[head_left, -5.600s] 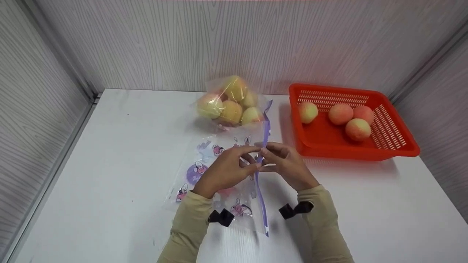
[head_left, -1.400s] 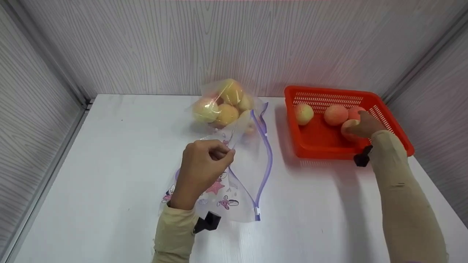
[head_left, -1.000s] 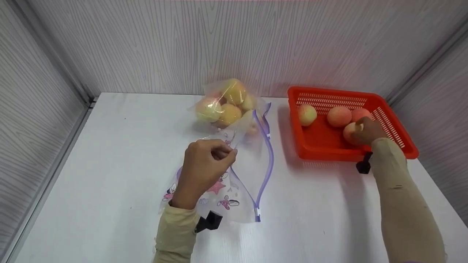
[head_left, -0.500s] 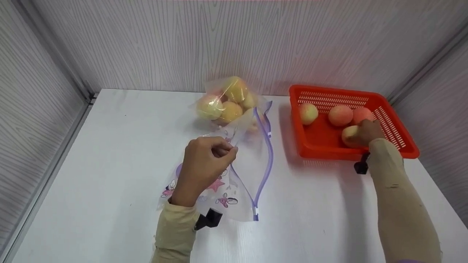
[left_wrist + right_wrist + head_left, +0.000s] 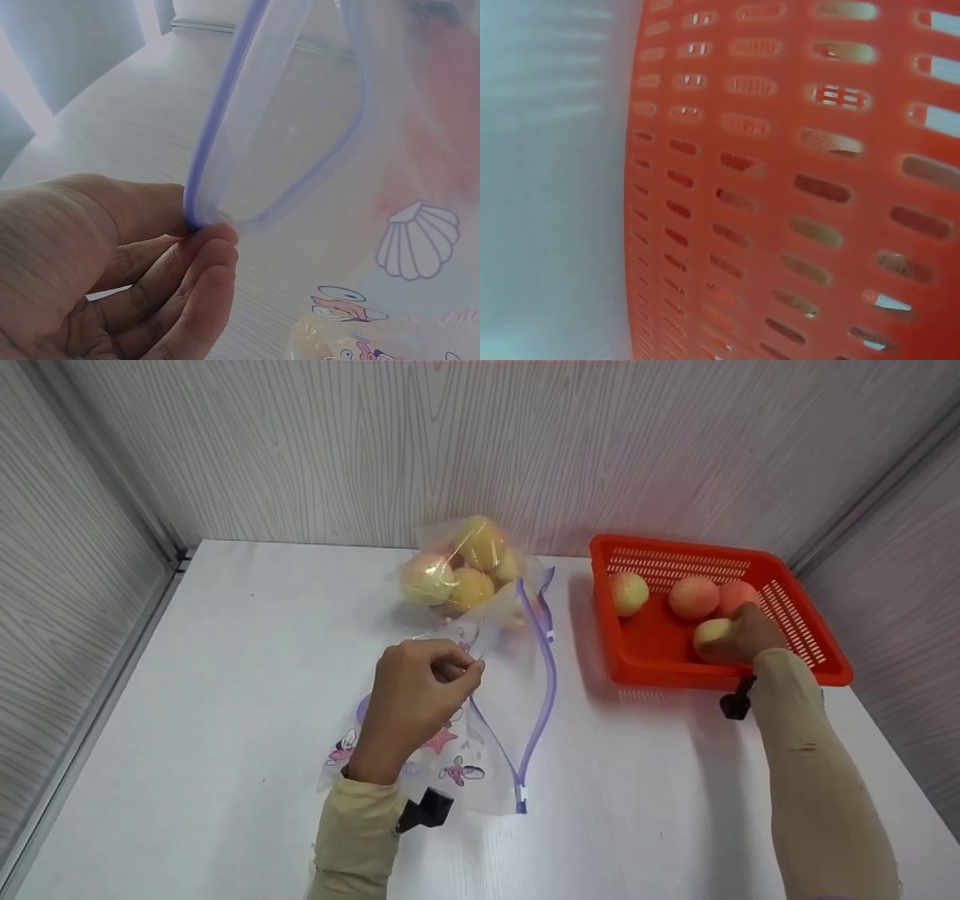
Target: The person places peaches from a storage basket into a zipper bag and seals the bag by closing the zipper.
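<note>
My left hand (image 5: 420, 690) pinches the upper edge of a clear zip bag (image 5: 476, 795) printed with pink and purple pictures. The bag's purple zip strip stands parted, its mouth facing right. In the left wrist view, thumb and fingertips of the left hand (image 5: 142, 262) meet on the purple strip (image 5: 217, 112). Inside the red basket, my right hand (image 5: 756, 634) grips a yellowish peach (image 5: 711, 639) from the right, covering part of it. The right wrist view shows the slotted basket wall (image 5: 772, 172), which largely hides that hand.
Three more peaches lie in the red basket (image 5: 667, 673): a pale one (image 5: 628, 593) at its left wall and two pinkish ones, a peach (image 5: 694, 598) and its neighbour (image 5: 736, 595). Behind the held bag sits another clear bag (image 5: 471, 585) filled with several peaches, near the back wall.
Both hands were at the purple zip, closed along its length. The zip has since parted, the right hand has gone to the basket, taken hold of a peach and turned it slightly leftward.
</note>
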`<control>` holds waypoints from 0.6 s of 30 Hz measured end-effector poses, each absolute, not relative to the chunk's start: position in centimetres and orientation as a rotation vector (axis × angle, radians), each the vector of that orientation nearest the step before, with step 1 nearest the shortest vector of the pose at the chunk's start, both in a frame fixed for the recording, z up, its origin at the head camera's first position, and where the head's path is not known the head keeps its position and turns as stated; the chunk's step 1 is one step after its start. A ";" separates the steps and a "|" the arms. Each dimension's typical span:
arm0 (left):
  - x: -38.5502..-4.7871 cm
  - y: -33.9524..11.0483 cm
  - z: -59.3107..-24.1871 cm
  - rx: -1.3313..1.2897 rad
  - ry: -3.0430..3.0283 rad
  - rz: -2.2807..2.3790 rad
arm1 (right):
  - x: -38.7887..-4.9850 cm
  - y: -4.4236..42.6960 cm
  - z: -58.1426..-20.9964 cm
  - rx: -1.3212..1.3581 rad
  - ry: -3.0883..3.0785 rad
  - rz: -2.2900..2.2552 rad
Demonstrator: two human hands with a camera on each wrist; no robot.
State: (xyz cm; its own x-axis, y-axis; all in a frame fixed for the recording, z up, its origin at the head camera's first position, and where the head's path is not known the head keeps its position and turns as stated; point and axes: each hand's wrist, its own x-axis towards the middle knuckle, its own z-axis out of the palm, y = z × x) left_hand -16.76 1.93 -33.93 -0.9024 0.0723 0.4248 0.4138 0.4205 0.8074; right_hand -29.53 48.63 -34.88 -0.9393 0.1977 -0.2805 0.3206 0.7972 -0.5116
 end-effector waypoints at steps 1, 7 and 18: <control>-16.8 1.9 -33.9 -0.417 -2.354 -1.476 | -29.6 48.8 -35.0 0.392 2.792 -0.870; -16.8 2.1 -34.0 -0.419 -2.359 -1.473 | -29.1 48.8 -34.3 0.298 2.922 -1.104; -16.8 2.1 -33.9 -0.420 -2.344 -1.486 | -25.3 43.2 -30.2 0.345 2.465 -2.259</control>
State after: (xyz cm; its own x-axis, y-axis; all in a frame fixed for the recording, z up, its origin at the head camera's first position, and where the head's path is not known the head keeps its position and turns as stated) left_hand -16.77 2.12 -33.88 -0.9009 0.0692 0.4285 0.4171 0.4115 0.8104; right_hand -25.30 43.16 -30.21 -0.9552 0.2951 0.0230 0.0028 0.0867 -0.9962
